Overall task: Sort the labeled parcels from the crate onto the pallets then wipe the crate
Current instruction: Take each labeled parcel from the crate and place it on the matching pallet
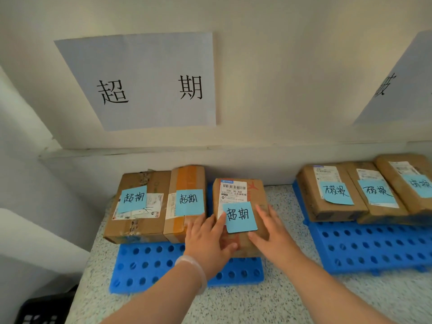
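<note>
Steadying a parcel point(256, 197) on the left pallet point(145, 265), both hands lie flat with fingers straight, pressing rather than grasping: the left hand point(208, 239) at its near left edge, the right hand point(273, 232) on its right top face. Its blue note point(240, 217) reads 超期, matching the wall sign point(145, 83) above and two other parcels point(184, 202) just left of it. Three differently marked boxes point(332, 195) sit on the right pallet point(374, 246), well apart. To do this well, probably slide the parcel far and left until square beside its neighbour, keeping palms off the note. A dark crate point(44, 309) shows at near left.
</note>
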Demonstrator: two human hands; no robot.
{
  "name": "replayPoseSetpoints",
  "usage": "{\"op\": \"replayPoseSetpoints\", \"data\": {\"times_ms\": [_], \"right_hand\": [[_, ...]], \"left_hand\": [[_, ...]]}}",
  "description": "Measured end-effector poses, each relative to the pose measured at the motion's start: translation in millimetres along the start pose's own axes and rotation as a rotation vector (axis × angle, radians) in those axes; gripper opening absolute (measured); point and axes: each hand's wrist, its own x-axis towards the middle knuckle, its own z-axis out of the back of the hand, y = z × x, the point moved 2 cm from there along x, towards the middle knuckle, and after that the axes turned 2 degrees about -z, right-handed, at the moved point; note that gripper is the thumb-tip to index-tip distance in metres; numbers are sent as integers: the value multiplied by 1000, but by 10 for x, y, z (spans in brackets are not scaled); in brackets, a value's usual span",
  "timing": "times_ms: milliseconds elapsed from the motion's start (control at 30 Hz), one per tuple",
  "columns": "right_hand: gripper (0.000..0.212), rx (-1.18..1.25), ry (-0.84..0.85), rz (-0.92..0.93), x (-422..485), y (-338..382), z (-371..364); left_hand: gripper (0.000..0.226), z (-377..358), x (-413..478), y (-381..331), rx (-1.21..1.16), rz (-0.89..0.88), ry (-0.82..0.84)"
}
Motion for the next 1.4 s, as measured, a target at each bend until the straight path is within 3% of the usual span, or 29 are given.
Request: {"op": "replayPoseSetpoints", "data": {"times_ms": [167, 367, 567, 1067, 1400], "right_hand": [[78, -90, -31, 14, -14, 31, -95], [73, -485, -199, 208, -279, 130, -307], [87, -652, -152, 176, -312, 173, -574], [100, -753, -67, 223, 229, 351, -425], [97, -682, -89, 237, -389, 398, -374]], "left_hand": [[77, -33, -35, 56, 80, -24, -15], [72, -53, -205, 262, 110, -108, -86], [61, -95, -286, 347, 173, -206, -13], [70, 15, 115, 429, 214, -150, 64], [73, 131, -250, 319, 242, -177, 52]]}}
